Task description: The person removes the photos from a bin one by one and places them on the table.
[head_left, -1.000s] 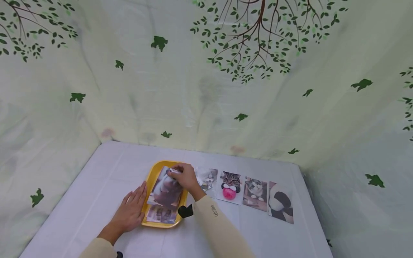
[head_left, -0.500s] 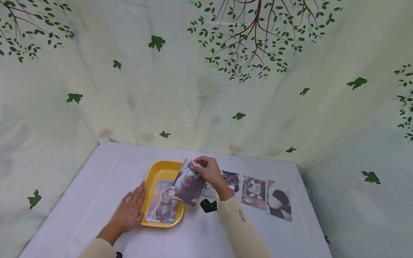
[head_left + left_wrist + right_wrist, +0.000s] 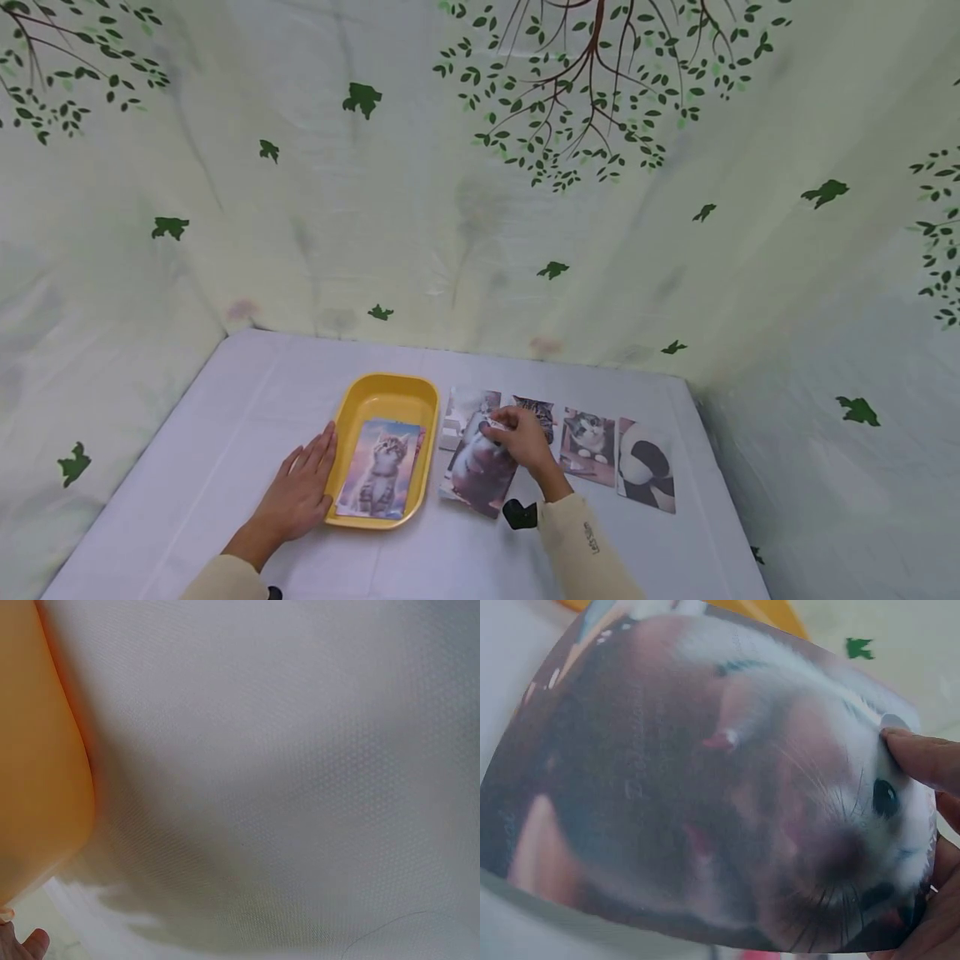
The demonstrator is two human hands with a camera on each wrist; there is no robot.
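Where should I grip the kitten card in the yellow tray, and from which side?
Probably its far short edge, from beyond and above: the kitten card lies flat, with bare yellow tray past that edge, while its near edge sits close to the tray's wall. The left hand rests along the tray's left side.

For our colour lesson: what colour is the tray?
The tray is yellow; the head view shows it best.
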